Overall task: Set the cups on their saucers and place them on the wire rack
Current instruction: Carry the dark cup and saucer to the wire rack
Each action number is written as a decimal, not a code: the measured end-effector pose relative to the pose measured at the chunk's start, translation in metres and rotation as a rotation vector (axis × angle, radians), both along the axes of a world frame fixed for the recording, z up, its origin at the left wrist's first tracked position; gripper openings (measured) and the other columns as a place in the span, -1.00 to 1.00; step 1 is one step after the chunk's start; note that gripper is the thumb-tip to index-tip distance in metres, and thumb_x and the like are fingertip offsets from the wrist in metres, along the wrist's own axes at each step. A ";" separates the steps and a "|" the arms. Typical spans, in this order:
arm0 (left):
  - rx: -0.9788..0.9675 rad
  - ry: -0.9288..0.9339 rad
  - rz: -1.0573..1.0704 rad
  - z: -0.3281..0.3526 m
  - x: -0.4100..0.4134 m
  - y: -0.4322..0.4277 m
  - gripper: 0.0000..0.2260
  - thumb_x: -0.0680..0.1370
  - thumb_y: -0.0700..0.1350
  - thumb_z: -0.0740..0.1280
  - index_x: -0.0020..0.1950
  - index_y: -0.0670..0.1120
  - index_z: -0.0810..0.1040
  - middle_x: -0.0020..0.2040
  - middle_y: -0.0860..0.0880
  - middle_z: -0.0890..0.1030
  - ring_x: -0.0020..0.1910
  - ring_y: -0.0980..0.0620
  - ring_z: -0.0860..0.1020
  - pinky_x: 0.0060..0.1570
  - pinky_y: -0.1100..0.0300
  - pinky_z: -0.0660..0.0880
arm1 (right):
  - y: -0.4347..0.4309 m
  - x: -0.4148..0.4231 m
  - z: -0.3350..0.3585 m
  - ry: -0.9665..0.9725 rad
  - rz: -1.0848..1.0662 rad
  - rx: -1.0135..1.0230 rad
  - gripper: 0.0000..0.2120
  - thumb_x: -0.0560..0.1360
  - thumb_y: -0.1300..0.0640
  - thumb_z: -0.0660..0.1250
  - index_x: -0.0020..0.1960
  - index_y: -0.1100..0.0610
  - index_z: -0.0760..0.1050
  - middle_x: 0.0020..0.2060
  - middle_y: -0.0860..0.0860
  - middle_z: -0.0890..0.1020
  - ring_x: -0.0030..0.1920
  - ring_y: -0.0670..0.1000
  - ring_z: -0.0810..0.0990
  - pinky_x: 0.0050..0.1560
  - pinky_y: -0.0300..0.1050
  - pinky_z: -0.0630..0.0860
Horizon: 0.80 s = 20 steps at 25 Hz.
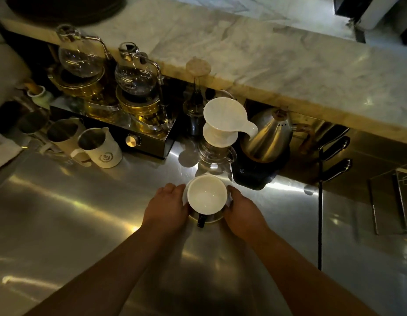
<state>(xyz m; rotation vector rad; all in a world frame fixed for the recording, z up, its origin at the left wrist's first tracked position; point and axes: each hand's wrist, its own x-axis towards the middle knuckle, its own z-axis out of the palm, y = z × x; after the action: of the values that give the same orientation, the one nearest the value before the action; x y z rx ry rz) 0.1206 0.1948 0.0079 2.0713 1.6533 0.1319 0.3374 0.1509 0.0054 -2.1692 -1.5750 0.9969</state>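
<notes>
both hands, left hand (168,205) and right hand (240,209), clasp opposite edges of the saucer (209,218) so the white cup (207,193) rides level above the steel counter (84,213).

2 bare forearms show, uncovered along their whole visible length down to the wrists. The left hand (167,208) and the right hand (242,213) are bare as well. Dim light leaves the detail of nails and knuckles unclear.
</notes>
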 end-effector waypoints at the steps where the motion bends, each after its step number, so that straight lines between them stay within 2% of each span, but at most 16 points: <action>1: -0.041 -0.057 0.023 -0.001 0.002 0.003 -0.63 0.56 0.13 0.34 0.34 0.07 0.50 0.13 -0.04 0.63 0.03 -0.04 0.57 -0.03 0.07 0.49 | 0.003 -0.001 -0.002 0.031 -0.025 -0.008 -0.52 0.67 -0.14 0.17 0.55 -0.05 0.28 0.42 0.02 0.54 0.38 0.08 0.52 0.39 0.10 0.45; 3: -0.126 -0.149 0.071 -0.002 0.004 0.005 -0.64 0.56 0.15 0.29 0.33 0.12 0.46 0.06 0.04 0.65 -0.10 0.05 0.55 -0.12 0.11 0.42 | 0.007 -0.003 -0.004 0.077 -0.067 -0.003 -0.55 0.66 -0.14 0.20 0.52 -0.07 0.32 0.39 0.02 0.56 0.35 0.07 0.54 0.36 0.08 0.45; 7: -0.193 -0.255 0.135 -0.005 0.005 0.002 -0.63 0.56 0.16 0.23 0.36 0.14 0.44 0.04 0.07 0.63 -0.11 0.09 0.52 -0.09 0.11 0.41 | 0.004 0.000 -0.007 0.124 -0.116 -0.009 -0.57 0.67 -0.05 0.23 0.51 -0.01 0.35 0.41 0.06 0.54 0.36 0.10 0.52 0.41 0.11 0.44; 11: -0.194 -0.263 0.137 0.004 0.013 -0.005 -0.67 0.61 0.07 0.31 0.38 0.13 0.45 -0.08 0.16 0.62 -0.20 0.16 0.53 -0.20 0.22 0.40 | -0.009 0.012 0.004 0.134 -0.101 -0.038 -0.57 0.66 -0.12 0.20 0.49 -0.04 0.35 0.39 0.05 0.54 0.31 0.08 0.55 0.34 0.05 0.48; 13: -0.177 -0.262 0.130 0.012 0.021 -0.010 -0.66 0.61 0.09 0.34 0.38 0.14 0.45 -0.10 0.16 0.61 -0.21 0.19 0.51 -0.18 0.21 0.41 | -0.018 0.020 0.015 0.133 -0.125 -0.016 -0.59 0.66 -0.11 0.22 0.48 -0.08 0.37 0.36 0.02 0.57 0.24 0.05 0.58 0.29 0.04 0.52; 15: -0.151 -0.275 0.106 0.028 0.035 -0.017 -0.64 0.59 0.11 0.37 0.38 0.14 0.46 -0.14 0.19 0.55 -0.22 0.21 0.50 -0.18 0.21 0.40 | -0.031 0.032 0.030 0.173 -0.181 0.041 -0.66 0.65 -0.11 0.25 0.41 -0.12 0.42 0.27 -0.03 0.61 0.11 -0.05 0.57 0.22 -0.02 0.57; 18: -0.099 -0.294 0.058 0.056 0.066 -0.031 -0.63 0.57 0.10 0.39 0.37 0.14 0.47 -0.23 0.18 0.54 -0.23 0.18 0.53 -0.24 0.25 0.40 | -0.052 0.063 0.062 0.206 -0.224 0.116 -0.79 0.64 -0.05 0.30 0.25 -0.25 0.44 0.00 -0.21 0.61 -0.11 -0.22 0.54 -0.05 -0.36 0.47; 19: -0.083 -0.293 0.039 0.066 0.077 -0.037 -0.61 0.55 0.09 0.41 0.37 0.15 0.48 -0.26 0.17 0.54 -0.25 0.18 0.54 -0.27 0.27 0.38 | -0.059 0.077 0.074 0.211 -0.226 0.123 -0.77 0.62 -0.01 0.32 0.22 -0.27 0.43 -0.07 -0.23 0.60 -0.16 -0.23 0.55 -0.11 -0.37 0.48; 20: -0.074 -0.291 0.025 0.075 0.088 -0.042 -0.59 0.53 0.09 0.42 0.37 0.16 0.47 -0.29 0.16 0.55 -0.26 0.19 0.54 -0.30 0.29 0.37 | -0.068 0.090 0.086 0.212 -0.227 0.118 -0.75 0.61 0.03 0.33 0.23 -0.25 0.44 -0.13 -0.21 0.60 -0.20 -0.21 0.56 -0.13 -0.28 0.53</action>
<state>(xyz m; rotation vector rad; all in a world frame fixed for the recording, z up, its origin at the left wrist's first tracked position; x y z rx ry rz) 0.2089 0.1524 0.0831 1.8761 1.4838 0.3577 0.4273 0.0834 0.0910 -2.0314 -1.2297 0.9972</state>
